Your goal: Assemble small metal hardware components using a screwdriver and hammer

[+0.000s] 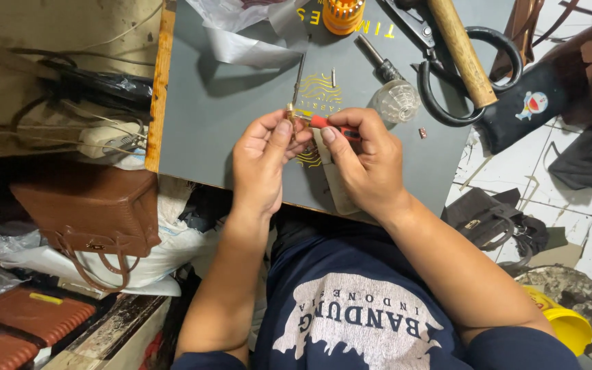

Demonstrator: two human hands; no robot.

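Observation:
My left hand (263,159) pinches a small brass metal fitting (290,109) between thumb and fingers, just above the grey work mat (200,116). My right hand (366,159) grips a small red-handled screwdriver (327,123), its tip pointing left into the fitting. Both hands meet over the near middle of the mat. What lies under the palms is hidden.
On the mat lie a clear-handled screwdriver (392,89), large black scissors (457,68), a wooden hammer handle (462,51), an orange bit holder (342,14) and white plastic wrap (238,27). A brown handbag (87,212) sits at left, dark bags (495,223) and a yellow bucket (566,325) at right.

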